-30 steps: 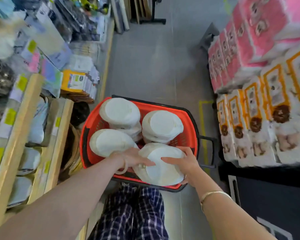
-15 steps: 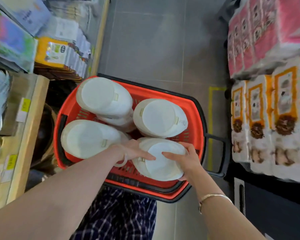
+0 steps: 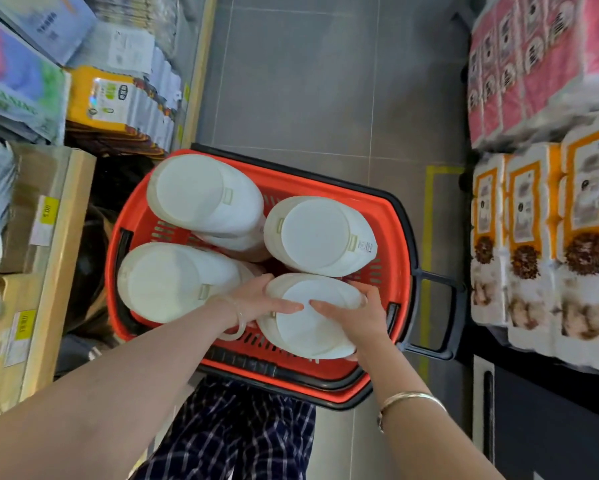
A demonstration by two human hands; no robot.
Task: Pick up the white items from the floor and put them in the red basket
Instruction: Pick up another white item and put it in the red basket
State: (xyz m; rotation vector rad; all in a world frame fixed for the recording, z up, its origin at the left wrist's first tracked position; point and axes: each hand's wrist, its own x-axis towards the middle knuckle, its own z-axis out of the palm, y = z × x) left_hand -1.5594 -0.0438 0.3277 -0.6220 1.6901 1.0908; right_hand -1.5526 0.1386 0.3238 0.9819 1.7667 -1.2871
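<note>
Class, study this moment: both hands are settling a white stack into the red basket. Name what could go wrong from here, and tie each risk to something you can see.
1. The held white stack sits at the near rim of the red basket; released badly, it might tip out.
2. The left hand is wedged between two stacks, so withdrawing it may nudge the near-left stack.
3. The far-left stack leans on another and could slide.

A grey tiled floor (image 3: 312, 81) runs up the middle as a shop aisle. Yellow tape (image 3: 429, 209) marks a line on it at the right. On the left stand wooden shelves (image 3: 66, 244) with yellow price tags (image 3: 47, 214) and stacked packets (image 3: 114, 98). On the right, pink packs (image 3: 533, 64) sit beyond orange-and-white packs (image 3: 540, 244), side by side. The light is soft and even.
</note>
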